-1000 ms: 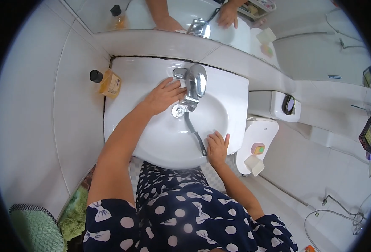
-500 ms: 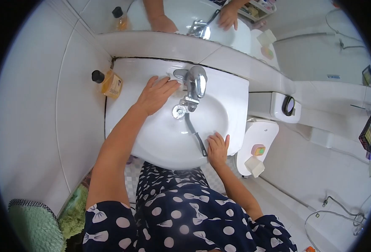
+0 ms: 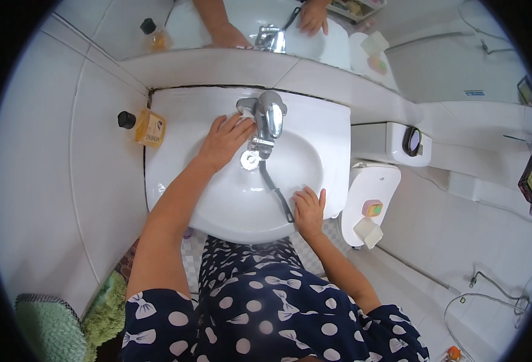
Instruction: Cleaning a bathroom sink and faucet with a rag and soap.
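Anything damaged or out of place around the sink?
A dark, uneven line runs along the joint behind the sink, perhaps stained sealant. A long-handled tool lies loose in the basin, its dark end near the right hand.

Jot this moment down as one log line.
left hand: beside faucet, near white piece; right hand: on sink rim; dark tool: in sink; bottle: left of faucet

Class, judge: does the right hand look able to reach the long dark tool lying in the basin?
Probably yes: the right hand is just beside the long dark tool, and nothing visible lies between them.
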Available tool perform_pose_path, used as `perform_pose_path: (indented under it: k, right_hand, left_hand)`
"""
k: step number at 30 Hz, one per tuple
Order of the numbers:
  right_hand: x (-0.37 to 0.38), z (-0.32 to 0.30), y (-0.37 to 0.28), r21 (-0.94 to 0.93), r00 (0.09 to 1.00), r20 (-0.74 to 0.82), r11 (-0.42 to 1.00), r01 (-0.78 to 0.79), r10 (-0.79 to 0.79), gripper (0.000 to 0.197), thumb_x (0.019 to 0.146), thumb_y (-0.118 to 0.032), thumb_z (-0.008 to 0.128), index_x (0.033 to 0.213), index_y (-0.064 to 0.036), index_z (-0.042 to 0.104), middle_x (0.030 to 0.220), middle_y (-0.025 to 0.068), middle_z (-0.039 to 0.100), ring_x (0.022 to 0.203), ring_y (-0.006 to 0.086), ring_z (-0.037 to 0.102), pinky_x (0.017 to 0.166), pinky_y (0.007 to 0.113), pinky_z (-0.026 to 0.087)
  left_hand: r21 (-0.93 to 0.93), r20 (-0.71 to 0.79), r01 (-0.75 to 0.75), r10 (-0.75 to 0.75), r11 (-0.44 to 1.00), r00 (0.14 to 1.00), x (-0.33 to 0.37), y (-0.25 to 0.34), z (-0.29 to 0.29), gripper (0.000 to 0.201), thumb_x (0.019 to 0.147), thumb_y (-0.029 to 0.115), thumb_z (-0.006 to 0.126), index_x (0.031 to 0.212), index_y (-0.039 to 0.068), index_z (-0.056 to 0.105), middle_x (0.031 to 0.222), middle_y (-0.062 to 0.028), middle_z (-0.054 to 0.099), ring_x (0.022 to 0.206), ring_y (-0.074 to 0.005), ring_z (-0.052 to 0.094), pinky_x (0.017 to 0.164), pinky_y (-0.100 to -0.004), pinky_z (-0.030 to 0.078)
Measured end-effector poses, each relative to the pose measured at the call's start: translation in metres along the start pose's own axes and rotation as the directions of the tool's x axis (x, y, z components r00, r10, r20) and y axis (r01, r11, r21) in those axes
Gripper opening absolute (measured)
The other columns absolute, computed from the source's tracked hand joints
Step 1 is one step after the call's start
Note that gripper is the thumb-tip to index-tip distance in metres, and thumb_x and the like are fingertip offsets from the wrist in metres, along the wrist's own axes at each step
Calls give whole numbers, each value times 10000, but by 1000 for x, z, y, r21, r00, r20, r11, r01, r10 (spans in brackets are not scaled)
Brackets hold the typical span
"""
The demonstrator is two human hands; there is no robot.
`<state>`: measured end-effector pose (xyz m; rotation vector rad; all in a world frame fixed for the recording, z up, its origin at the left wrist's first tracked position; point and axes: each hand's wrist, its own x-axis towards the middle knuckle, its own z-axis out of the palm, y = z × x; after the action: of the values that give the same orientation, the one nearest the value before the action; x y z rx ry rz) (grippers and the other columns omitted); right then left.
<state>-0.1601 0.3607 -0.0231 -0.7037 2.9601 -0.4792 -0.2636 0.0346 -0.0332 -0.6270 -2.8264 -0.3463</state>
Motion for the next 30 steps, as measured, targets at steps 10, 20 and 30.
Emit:
perform_pose_path:
  k: [10, 20, 30]
  right_hand:
    - [10, -8, -8, 149, 994, -70, 986, -73, 84, 253, 795, -6, 607, 1035, -85, 628, 1136, 102, 614, 1253, 307, 501, 1133, 629, 176]
    - [69, -44, -54, 705, 973, -102, 705, -77, 209, 414, 860, -60, 630, 1268, -62, 561, 1301, 158, 547, 1268, 381, 470, 1091, 394, 372]
    - [85, -22, -35, 653, 948, -311, 740, 160, 70, 504, 776, 73, 578, 1260, -66, 585, 1369, 190, 485, 1250, 375, 487, 1047, 409, 423]
  left_hand:
    - [31, -15, 250, -250, 968, 968, -24, -14, -20, 474, 867, 53, 547, 1327, 166, 529, 1337, -28, 537, 1268, -245, 462, 1071, -487, 318]
    - [-784, 530, 591, -700, -189, 479, -54, 93, -40, 432, 992, 175, 452, 1401, 36, 457, 1284, -77, 571, 1108, -190, 563, 964, -311, 433]
    - [-649, 736, 597, -188, -472, 651, -14, 147, -65, 480, 1053, 327, 401, 1461, 75, 374, 1461, -98, 427, 1326, -202, 440, 1054, -365, 385]
